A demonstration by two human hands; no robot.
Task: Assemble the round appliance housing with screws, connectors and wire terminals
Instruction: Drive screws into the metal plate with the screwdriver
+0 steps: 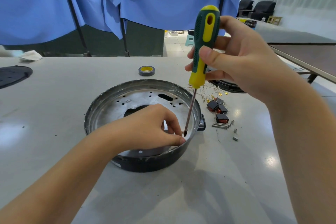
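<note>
**Head view: screwdriver tip meets a pinched screw inside the metal pan**

Head camera shows the round dark metal appliance housing (143, 127), a shallow pan with a pale perforated floor, sitting on the grey table (54, 105) directly in front of the person. It looks rigid and thin-walled, fairly light, with a bare rim that may be sharp; I judge it best steadied by pressing on the wall or rim, not by the floor cut-outs.

Inside the near-right wall, the left hand (149, 129) pinches a small part between thumb and fingertips, probably a screw, though too tiny to be sure. The right hand (234, 54) wraps its fingers around the green and yellow screwdriver (203, 45), shaft angled down so the tip sits just beside that pinch.

To the right lie black and red rocker switches (219, 110), long silver screws (221, 125), small grey spacers (235, 138) and thin wires with brass terminals (211, 93): all small, light, easily scattered. A roll of dark tape (146, 70) sits farther back.
</note>
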